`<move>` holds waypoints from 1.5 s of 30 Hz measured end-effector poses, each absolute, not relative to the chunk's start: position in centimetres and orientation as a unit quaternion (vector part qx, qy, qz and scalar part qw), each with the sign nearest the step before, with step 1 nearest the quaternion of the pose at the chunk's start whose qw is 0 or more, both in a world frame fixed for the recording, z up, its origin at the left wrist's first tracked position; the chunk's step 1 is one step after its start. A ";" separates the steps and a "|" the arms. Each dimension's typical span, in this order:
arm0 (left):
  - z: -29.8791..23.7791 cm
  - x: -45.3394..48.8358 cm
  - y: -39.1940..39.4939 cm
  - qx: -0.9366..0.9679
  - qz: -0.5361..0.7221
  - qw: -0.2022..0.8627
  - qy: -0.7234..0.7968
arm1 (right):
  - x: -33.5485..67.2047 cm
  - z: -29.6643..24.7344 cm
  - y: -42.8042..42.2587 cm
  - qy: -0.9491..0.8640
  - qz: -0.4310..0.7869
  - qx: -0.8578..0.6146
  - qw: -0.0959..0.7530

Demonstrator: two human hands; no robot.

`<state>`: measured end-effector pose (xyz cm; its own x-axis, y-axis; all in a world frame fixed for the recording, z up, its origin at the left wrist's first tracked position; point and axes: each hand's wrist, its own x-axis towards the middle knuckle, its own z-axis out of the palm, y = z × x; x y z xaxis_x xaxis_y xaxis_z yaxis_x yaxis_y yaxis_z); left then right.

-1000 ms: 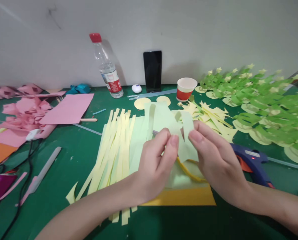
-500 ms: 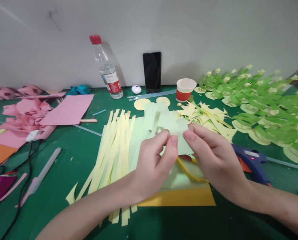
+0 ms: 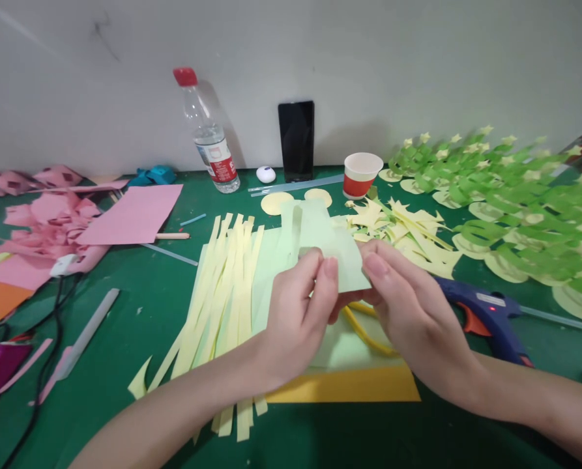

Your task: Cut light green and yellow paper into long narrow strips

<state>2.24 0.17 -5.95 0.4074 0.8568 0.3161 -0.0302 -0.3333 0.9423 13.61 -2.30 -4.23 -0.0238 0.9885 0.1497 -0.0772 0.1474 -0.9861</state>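
Observation:
Between my two hands I hold a pale green sheet of paper [image 3: 342,251], its near edge toward me. My left hand [image 3: 303,312] pinches its left side between thumb and fingers. On the right edge, my right hand [image 3: 408,306] grips with the thumb on top and fingers underneath. Below the hands lie more pale green sheets [image 3: 349,348] on a yellow-orange sheet [image 3: 344,385]. Scissors with yellow handles [image 3: 366,329] rest there, partly hidden by my right hand. Left of my hands are several pale yellow paper strips [image 3: 229,293].
A blue glue gun [image 3: 491,312] lies at the right, near rows of green paper plants [image 3: 515,215]. Yellow scraps [image 3: 398,228], a paper cup [image 3: 362,176], a phone [image 3: 296,142] and a bottle [image 3: 215,153] stand behind. Pink paper [image 3: 134,215] and a black cable [image 3: 56,345] are left.
The pale green paper has tilted and its near edge has risen. My right hand has turned slightly, its fingers now under the sheet; my left hand has shifted slightly left.

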 end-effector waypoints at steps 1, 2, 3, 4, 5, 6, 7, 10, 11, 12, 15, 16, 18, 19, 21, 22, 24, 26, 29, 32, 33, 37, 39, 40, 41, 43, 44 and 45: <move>-5.9 2.2 0.2 0.672 0.452 0.504 0.302 | 13.7 -4.3 -2.3 -0.524 0.497 -0.425 0.547; -5.9 2.2 0.3 0.664 0.453 0.515 0.299 | 13.7 -4.3 -2.3 -0.524 0.501 -0.419 0.547; -5.8 2.2 0.3 0.660 0.453 0.522 0.294 | 13.8 -4.3 -2.2 -0.522 0.501 -0.419 0.549; -5.8 2.3 0.3 0.661 0.454 0.523 0.288 | 13.8 -4.3 -2.2 -0.520 0.499 -0.420 0.551; -5.8 2.3 0.3 0.665 0.455 0.520 0.283 | 13.8 -4.3 -2.2 -0.517 0.499 -0.421 0.553; -5.8 2.4 0.3 0.670 0.455 0.516 0.279 | 13.8 -4.4 -2.2 -0.515 0.498 -0.422 0.555; -5.8 2.4 0.3 0.674 0.457 0.512 0.274 | 13.8 -4.4 -2.2 -0.513 0.497 -0.425 0.557; -5.9 2.6 0.2 0.676 0.467 0.504 0.266 | 13.6 -4.6 -2.3 -0.503 0.485 -0.438 0.566; -5.9 2.6 0.2 0.674 0.474 0.501 0.267 | 13.6 -4.7 -2.3 -0.496 0.480 -0.441 0.574; -6.0 2.6 0.2 0.670 0.481 0.496 0.270 | 13.5 -4.7 -2.3 -0.488 0.477 -0.439 0.585; -6.0 2.6 0.3 0.661 0.486 0.496 0.284 | 13.5 -4.7 -2.4 -0.468 0.486 -0.408 0.615; -6.0 2.6 0.4 0.662 0.479 0.502 0.286 | 13.5 -4.7 -2.3 -0.467 0.492 -0.400 0.617; -5.9 2.6 0.5 0.664 0.458 0.521 0.280 | 13.5 -4.6 -2.3 -0.466 0.499 -0.401 0.611; -5.8 2.6 0.5 0.663 0.449 0.532 0.276 | 13.6 -4.6 -2.2 -0.467 0.498 -0.406 0.607; -5.8 2.6 0.5 0.657 0.439 0.547 0.276 | 13.6 -4.5 -2.1 -0.474 0.491 -0.416 0.601; -5.7 2.6 0.5 0.657 0.435 0.549 0.279 | 13.6 -4.5 -2.0 -0.479 0.488 -0.419 0.598; -5.7 2.5 0.4 0.665 0.430 0.543 0.280 | 13.6 -4.6 -1.9 -0.484 0.489 -0.424 0.589; -5.8 2.4 0.5 0.673 0.429 0.538 0.270 | 13.5 -4.6 -1.9 -0.482 0.494 -0.430 0.582; -5.8 2.3 0.6 0.686 0.417 0.532 0.269 | 13.5 -4.8 -1.9 -0.472 0.487 -0.437 0.590; -5.5 2.3 0.7 0.698 0.400 0.534 0.259 | 13.7 -4.5 -1.8 -0.462 0.509 -0.419 0.593; -5.3 2.3 0.7 0.698 0.398 0.540 0.250 | 13.9 -4.4 -1.8 -0.458 0.535 -0.407 0.581; -4.4 2.2 0.2 0.710 0.375 0.532 0.268 | 15.0 -3.1 -1.5 -0.450 0.624 -0.379 0.514; -4.1 1.5 -0.3 0.730 0.340 0.508 0.305 | 15.8 -2.4 -1.2 -0.453 0.617 -0.379 0.520; -4.1 0.9 -0.5 0.743 0.313 0.499 0.316 | 16.2 -2.0 -0.9 -0.456 0.605 -0.380 0.531; -4.2 0.2 -0.7 0.757 0.284 0.491 0.325 | 16.7 -1.7 -0.7 -0.458 0.590 -0.386 0.541; -4.6 -1.6 -0.9 0.786 0.225 0.484 0.313 | 17.5 -1.0 0.1 -0.451 0.562 -0.409 0.560; -4.8 -2.7 -0.8 0.792 0.203 0.476 0.324 | 17.8 -0.7 0.5 -0.435 0.551 -0.429 0.568; -5.0 -3.8 -0.6 0.799 0.186 0.463 0.337 | 18.0 -0.5 1.1 -0.413 0.544 -0.449 0.576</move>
<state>-3.77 -0.60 -5.02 0.7044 0.7097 -0.0146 0.3658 -0.3453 0.8642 18.01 1.07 -0.53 0.0670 0.9977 -0.0138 -0.2563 0.0038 -0.9666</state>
